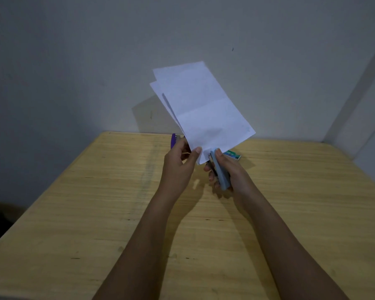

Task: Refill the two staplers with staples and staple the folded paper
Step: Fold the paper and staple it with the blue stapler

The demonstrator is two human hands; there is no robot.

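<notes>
Left hand (178, 163) pinches folded paper (204, 109); right hand (236, 178) grips blue stapler (220, 172) at paper's 6 o'clock corner. Stapling likely underway; purple stapler (173, 140) rests on bench (95, 213), 11 o'clock

The folded paper (204, 109), white with a crease across its middle and its layers fanned apart along the left edge, stood raised above the counter (95, 202), tilted up and back, with its lower corner pinched by the left hand (178, 167). The grey-blue stapler (221, 172) was gripped in the right hand (227, 174), its front end pointing up at that same lower corner of the paper. The purple stapler (173, 140) sat on the counter near the far edge, mostly hidden behind the left hand, and the green staple box (233, 154) lay flat just behind the right hand, partly covered by the paper.
</notes>
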